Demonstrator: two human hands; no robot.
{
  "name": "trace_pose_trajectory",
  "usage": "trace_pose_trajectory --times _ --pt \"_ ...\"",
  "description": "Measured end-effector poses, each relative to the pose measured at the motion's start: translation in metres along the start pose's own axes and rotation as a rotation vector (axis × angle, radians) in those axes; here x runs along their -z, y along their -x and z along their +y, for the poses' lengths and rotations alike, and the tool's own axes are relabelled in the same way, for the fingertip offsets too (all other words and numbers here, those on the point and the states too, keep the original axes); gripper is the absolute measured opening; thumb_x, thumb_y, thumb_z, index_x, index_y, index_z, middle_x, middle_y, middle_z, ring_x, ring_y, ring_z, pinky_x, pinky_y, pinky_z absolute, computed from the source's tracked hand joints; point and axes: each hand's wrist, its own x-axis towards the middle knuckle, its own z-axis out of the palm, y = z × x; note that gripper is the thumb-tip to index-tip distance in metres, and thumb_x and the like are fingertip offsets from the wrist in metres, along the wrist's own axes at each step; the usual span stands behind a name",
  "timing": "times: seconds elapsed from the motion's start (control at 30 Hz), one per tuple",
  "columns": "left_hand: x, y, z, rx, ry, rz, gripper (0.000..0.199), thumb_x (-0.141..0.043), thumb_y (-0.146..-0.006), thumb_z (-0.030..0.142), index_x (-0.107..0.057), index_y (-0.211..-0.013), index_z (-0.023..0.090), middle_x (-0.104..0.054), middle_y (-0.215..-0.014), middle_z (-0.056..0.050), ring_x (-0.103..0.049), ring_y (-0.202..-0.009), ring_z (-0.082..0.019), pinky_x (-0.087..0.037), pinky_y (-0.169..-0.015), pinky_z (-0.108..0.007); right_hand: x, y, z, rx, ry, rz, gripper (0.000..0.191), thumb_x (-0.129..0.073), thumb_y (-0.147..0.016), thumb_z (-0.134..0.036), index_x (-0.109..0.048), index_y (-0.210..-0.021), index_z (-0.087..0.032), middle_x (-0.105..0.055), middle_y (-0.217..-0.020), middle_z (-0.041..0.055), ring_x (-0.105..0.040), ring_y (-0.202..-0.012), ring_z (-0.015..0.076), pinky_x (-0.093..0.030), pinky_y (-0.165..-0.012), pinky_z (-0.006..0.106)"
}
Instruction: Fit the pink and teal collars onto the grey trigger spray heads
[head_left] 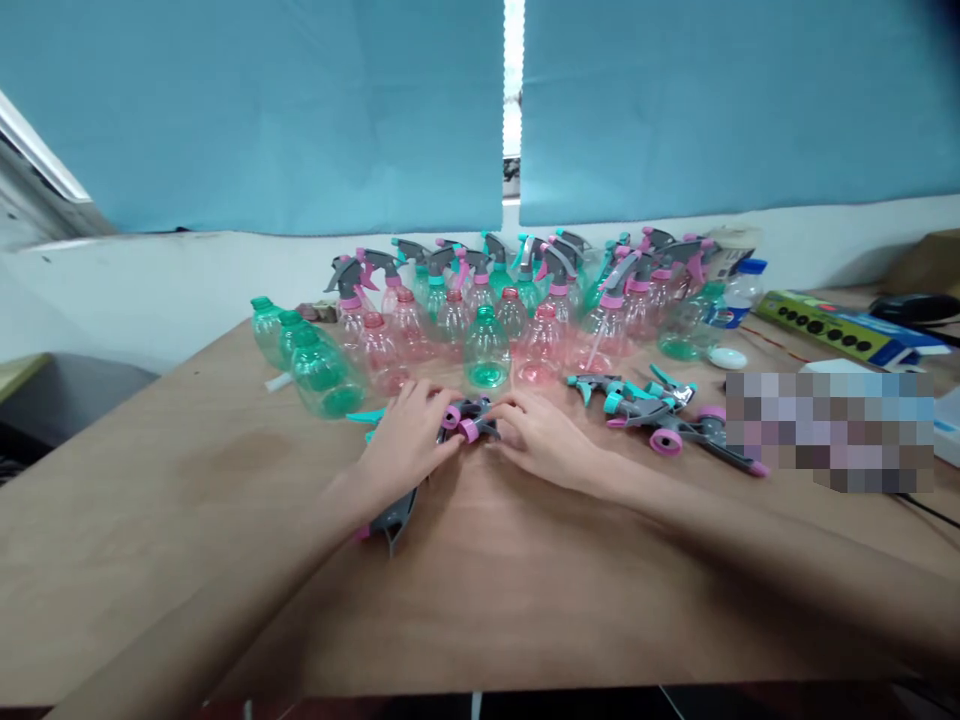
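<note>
Pink-collared spray heads (469,430) sit between the left hand (409,430) and the right hand (546,440), close against both, low at the tabletop (525,600); each hand curves inward, but whether either pinches one I cannot tell; a green bottle (487,352) stands just beyond

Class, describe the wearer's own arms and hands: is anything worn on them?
The left hand and right hand are bare, without gloves. The left forearm and right forearm are uncovered as far as they show, with no sleeves in view. No watch or ring can be made out.
</note>
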Motion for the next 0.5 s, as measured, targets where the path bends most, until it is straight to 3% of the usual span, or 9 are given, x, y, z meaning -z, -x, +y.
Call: trace_pose_trajectory --times 0.2,0.37,0.5 --pt "-0.014 -0.013 -0.003 -0.036 -0.040 -0.096 0.015 -0.054 -0.085 0.019 -0.061 -0.098 0.017 -0.060 -0.104 -0.009 -0.056 -0.099 -0.027 -0.044 -0.082 -0.039 -0.011 -0.012 -0.002 0.016 0.062 -0.038 0.028 -0.064 -0.081 -0.029 -0.058 -0.105 -0.017 -0.057 -0.108 0.0128 -0.052 -0.104 0.0262 -0.046 -0.087 0.044" --pt "-0.014 -0.003 -0.018 0.008 -0.040 -0.093 0.015 -0.049 -0.088 0.021 -0.060 -0.098 0.017 -0.058 -0.106 -0.009 -0.059 -0.093 -0.024 -0.046 -0.079 -0.035 -0.015 -0.013 -0.003 -0.009 0.120 -0.068 0.030 -0.064 -0.082 -0.033 -0.057 -0.104 -0.014 -0.056 -0.109 0.0135 -0.052 -0.105 0.0275 -0.045 -0.087 0.042" --pt "-0.012 0.002 -0.027 0.039 -0.018 -0.083 0.023 -0.042 -0.092 0.028 -0.059 -0.105 0.019 -0.057 -0.109 -0.008 -0.060 -0.093 -0.022 -0.048 -0.076 -0.031 -0.012 -0.013 -0.005 -0.012 0.169 -0.094 0.033 -0.063 -0.082 -0.038 -0.057 -0.105 -0.015 -0.059 -0.104 0.0121 -0.053 -0.102 0.0292 -0.041 -0.089 0.047"
